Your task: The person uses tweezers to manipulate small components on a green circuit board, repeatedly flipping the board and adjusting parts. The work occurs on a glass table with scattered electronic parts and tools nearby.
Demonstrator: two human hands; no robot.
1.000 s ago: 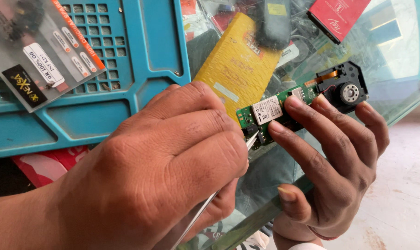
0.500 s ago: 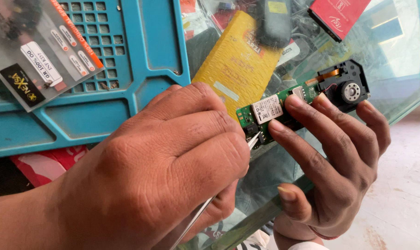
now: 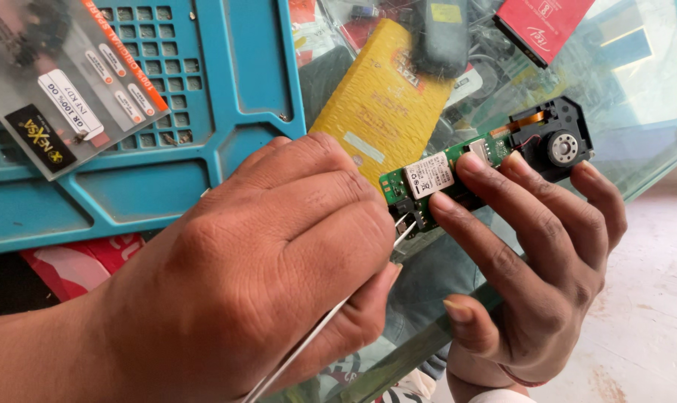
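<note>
My left hand (image 3: 264, 276) fills the foreground and pinches thin metal tweezers (image 3: 308, 339). Their tips touch the lower end of a small green circuit board (image 3: 428, 177). My right hand (image 3: 540, 254) holds this board from the right, fingers laid across it and thumb curled below. A white label sits on the board. A black module with a round silver part (image 3: 555, 142) is fixed to the board's upper end, joined by an orange ribbon. The left hand's fingers hide the tweezers' middle.
A blue plastic crate (image 3: 226, 112) lies at the upper left with a clear labelled packet (image 3: 62, 82) on it. A yellow box (image 3: 387, 104) and a red box (image 3: 544, 26) lie under the glass tabletop (image 3: 398, 358). A red packet (image 3: 77, 261) shows below the crate. The floor lies at the lower right.
</note>
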